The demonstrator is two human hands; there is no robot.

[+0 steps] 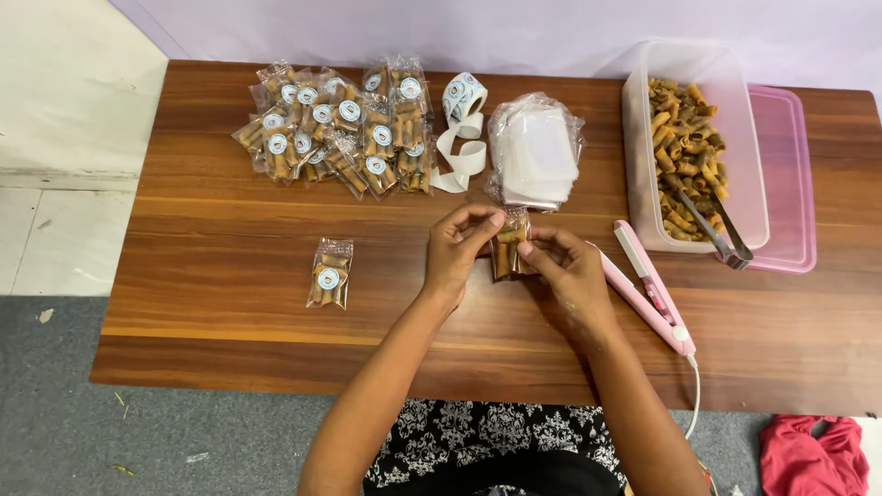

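Hands: left hand (457, 246) and right hand (567, 267) — both pinching one clear snack packet (510, 244)
Table (230, 303): one sealed packet (330, 273) toward its left edge — glossy pile (340, 129) at back

My left hand (457, 250): fingers curled, tips pinched. My right hand (568, 268): same, facing it. Forearms angle inward.

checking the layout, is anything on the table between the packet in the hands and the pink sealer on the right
Nothing visible. Both hands, left hand and right hand, hold the small snack packet, and only bare table lies between it and the pink sealer.
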